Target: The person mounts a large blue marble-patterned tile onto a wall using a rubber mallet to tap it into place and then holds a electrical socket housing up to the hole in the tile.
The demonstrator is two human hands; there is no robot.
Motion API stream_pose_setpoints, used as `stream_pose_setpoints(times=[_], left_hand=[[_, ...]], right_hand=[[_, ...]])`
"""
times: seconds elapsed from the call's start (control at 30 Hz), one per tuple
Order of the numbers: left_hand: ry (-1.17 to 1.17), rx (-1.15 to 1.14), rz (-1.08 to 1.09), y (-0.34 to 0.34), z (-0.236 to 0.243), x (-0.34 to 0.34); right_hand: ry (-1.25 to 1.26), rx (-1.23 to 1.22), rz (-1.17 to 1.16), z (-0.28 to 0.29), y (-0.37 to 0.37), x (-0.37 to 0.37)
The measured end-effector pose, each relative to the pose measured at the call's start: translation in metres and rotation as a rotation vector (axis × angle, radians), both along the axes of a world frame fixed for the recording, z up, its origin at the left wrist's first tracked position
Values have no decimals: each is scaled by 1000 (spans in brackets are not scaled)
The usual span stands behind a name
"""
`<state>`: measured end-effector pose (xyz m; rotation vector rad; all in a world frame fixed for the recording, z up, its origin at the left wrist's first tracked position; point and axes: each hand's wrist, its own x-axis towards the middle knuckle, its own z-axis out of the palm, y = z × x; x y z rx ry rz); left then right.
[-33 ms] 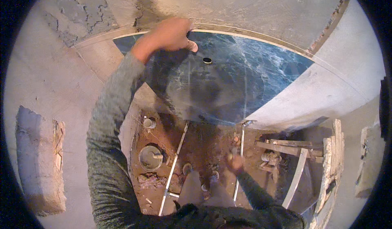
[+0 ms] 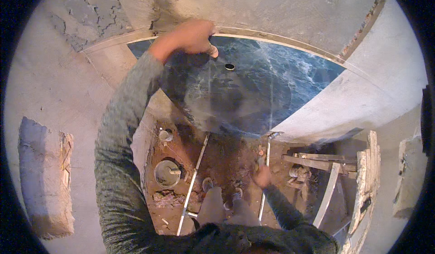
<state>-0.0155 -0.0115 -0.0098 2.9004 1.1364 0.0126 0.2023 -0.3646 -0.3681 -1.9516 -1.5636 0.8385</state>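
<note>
A dark blue tile [image 2: 244,86] with white marbling and a small round hole stands against the wall ahead. My left hand [image 2: 190,36] grips its upper edge, fingers over the top and thumb on the front face. Low on the right, beneath the tile, is my right hand [image 2: 261,177]. Its fingers are curled round a slim object that I cannot make out. A thin string [image 2: 353,69] runs along the wall near the tile's top edge.
Two pale poles [image 2: 195,181] slope up from the floor toward the tile. A round pan [image 2: 167,174] holding a tool and a small bucket [image 2: 166,135] stand at left. A wooden frame [image 2: 328,193] of rough planks stands at right. Recesses [image 2: 45,177] are cut into the wall.
My right hand has risen slightly. The left hand stays on the tile's top edge.
</note>
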Motion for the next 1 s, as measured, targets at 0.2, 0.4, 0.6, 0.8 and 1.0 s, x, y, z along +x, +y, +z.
stream_pose_setpoints(times=[0.2, 0.4, 0.6, 0.8, 1.0], left_hand=[[278, -550, -136, 36, 8, 14], [189, -1150, -219, 59, -2, 16], [152, -1267, -184, 57, -4, 15], [141, -1187, -248, 65, -12, 15], [130, -1169, -312, 74, -19, 16]], right_hand=[[32, 289, -132, 92, 86, -15], [64, 587, 77, 180, 149, -26], [-57, 698, 148, 203, 186, -41], [-101, 646, 211, 203, 200, -44], [-161, 657, 226, 205, 208, -45]])
